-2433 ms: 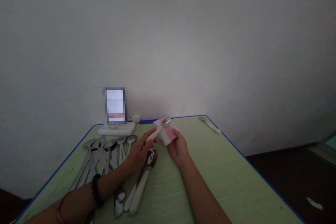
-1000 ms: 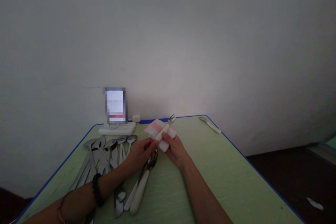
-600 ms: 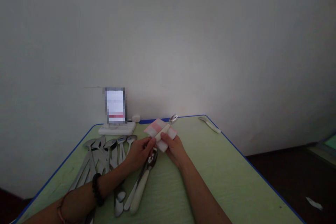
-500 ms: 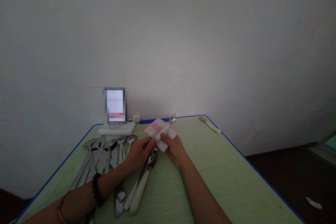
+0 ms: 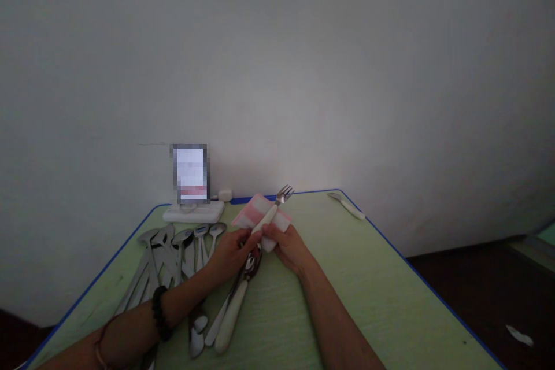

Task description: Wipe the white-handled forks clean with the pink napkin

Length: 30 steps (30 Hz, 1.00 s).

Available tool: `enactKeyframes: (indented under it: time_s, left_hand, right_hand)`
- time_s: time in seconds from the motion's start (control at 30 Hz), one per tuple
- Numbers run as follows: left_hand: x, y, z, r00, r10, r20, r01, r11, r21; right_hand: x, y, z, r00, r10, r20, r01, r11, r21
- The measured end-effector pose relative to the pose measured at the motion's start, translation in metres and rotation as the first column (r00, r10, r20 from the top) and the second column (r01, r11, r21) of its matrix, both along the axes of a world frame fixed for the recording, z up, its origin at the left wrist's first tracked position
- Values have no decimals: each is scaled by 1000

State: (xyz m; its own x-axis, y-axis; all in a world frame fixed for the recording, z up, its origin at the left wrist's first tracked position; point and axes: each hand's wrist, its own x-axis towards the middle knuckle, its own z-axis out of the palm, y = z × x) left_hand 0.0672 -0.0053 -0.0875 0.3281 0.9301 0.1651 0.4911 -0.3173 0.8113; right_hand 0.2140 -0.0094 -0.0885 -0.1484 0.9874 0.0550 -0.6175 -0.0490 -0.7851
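A fork (image 5: 265, 220) with a white handle slants up to the right between my hands, tines at the top. The fingers of my left hand (image 5: 236, 250) are closed on the lower end of its handle. My right hand (image 5: 284, 243) grips a pink and white checked cloth (image 5: 255, 208), its thumb pressed near the fork's handle. The cloth spreads behind and under the fork. Just below my hands lie more pieces of cutlery, among them a white-handled one (image 5: 233, 315); my left fingers partly cover their upper ends.
Several spoons and other metal cutlery (image 5: 177, 248) lie in a pile left of my left forearm. A white-handled utensil (image 5: 349, 206) rests at the table's far right corner. A lit phone (image 5: 191, 173) stands on a white base (image 5: 193, 212) by the wall.
The fork has turned so its tines now face me more fully, and more of its handle shows. The cloth has shifted slightly left. Both hands stay nearly in place.
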Motion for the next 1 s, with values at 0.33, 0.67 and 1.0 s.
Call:
enactKeyframes:
  time_s: [0.33, 0.67, 1.0]
  left_hand:
    - [0, 1, 3, 998, -40, -38, 42, 998, 53]
    - [1, -1, 3, 998, -53, -23, 53, 998, 20]
    - [1, -3, 2, 996, -61, -70, 61, 998, -1]
  right_hand:
    - [-4, 1, -3, 998, -61, 10, 61, 998, 11]
    - [-3, 7, -2, 971, -211, -109, 201, 974, -103]
    - [14, 21, -7, 843, -488, -226, 449, 870, -204]
